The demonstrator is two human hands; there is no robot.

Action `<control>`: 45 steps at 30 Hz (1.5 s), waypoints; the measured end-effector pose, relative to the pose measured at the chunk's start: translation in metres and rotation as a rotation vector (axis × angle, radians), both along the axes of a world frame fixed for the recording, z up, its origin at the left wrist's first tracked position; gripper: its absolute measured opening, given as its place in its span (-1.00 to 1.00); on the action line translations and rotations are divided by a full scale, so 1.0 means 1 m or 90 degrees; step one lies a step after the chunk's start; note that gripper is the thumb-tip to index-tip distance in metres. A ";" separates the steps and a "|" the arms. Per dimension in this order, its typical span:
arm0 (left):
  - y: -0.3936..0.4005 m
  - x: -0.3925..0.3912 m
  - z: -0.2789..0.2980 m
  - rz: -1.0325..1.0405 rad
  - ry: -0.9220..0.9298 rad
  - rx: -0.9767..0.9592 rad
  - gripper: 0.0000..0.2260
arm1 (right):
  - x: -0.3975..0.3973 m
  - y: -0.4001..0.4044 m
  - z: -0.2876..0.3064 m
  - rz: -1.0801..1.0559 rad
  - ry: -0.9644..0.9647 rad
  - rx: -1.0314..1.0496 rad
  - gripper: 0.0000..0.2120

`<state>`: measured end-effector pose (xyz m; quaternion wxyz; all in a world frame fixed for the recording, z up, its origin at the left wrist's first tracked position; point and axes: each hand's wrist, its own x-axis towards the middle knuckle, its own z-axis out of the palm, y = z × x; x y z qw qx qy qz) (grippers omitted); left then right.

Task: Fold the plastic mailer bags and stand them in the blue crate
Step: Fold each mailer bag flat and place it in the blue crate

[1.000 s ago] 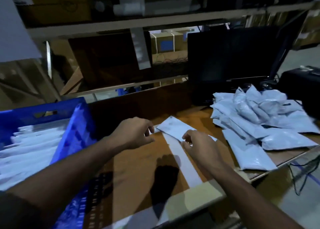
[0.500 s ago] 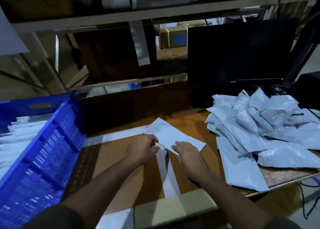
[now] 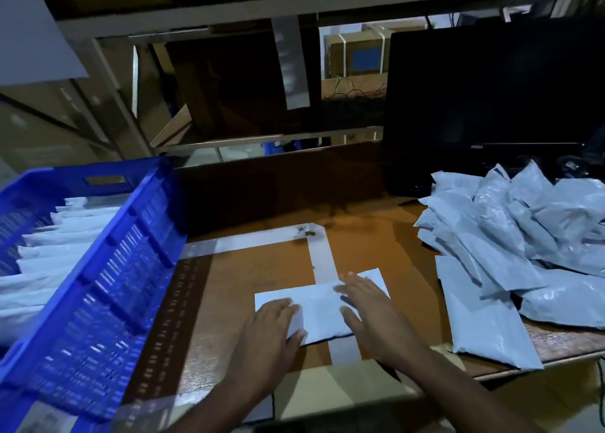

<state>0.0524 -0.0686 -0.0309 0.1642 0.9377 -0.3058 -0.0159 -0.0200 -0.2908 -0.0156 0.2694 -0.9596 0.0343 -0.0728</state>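
A pale grey mailer bag (image 3: 322, 308) lies flat on the brown table, near its front edge. My left hand (image 3: 275, 329) rests on the bag's left end, fingers bent over the folded edge. My right hand (image 3: 368, 308) presses flat on the right half with straight, spread fingers. The blue crate (image 3: 108, 288) stands at the left, with several folded white bags (image 3: 55, 246) upright in rows inside it. A heap of unfolded grey mailer bags (image 3: 523, 236) sits at the right of the table.
A black monitor (image 3: 491, 99) stands behind the heap. White tape strips (image 3: 322, 256) cross the table top. Metal shelving (image 3: 229, 4) with cardboard boxes rises behind the table. The table's front edge (image 3: 360, 387) runs just below my hands.
The bag has been pulled nearer to the front edge and laid flat and squarer. Both hands went from pinching its edge to lying on top of it.
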 end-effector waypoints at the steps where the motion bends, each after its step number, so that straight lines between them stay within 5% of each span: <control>1: 0.001 -0.001 -0.001 0.012 -0.012 -0.007 -0.50 | 0.005 0.006 -0.003 -0.010 0.022 -0.048 -0.53; 4: -0.005 -0.007 -0.003 0.005 -0.028 -0.040 -0.48 | 0.009 0.022 -0.024 -0.016 0.083 -0.164 -0.17; 7: -0.019 -0.007 -0.009 -0.058 0.001 -0.019 -0.48 | 0.009 0.026 -0.037 -0.037 0.094 -0.187 -0.06; 13: -0.024 0.000 -0.032 -0.064 -0.053 0.057 -0.43 | 0.009 0.036 -0.035 -0.056 0.147 -0.216 -0.32; 20: -0.020 0.007 -0.033 -0.080 -0.073 0.091 -0.44 | 0.011 0.037 -0.039 -0.058 0.145 -0.211 -0.35; 40: 0.000 0.012 -0.024 0.061 -0.004 0.110 -0.02 | -0.006 0.017 -0.040 -0.150 0.152 -0.206 -0.10; 43: 0.000 0.016 -0.021 0.058 0.013 0.127 0.00 | -0.001 0.016 -0.029 -0.191 0.110 -0.073 -0.12; 45: 0.006 0.020 -0.018 0.069 0.019 0.108 0.00 | 0.005 0.011 -0.018 -0.222 0.099 -0.003 -0.35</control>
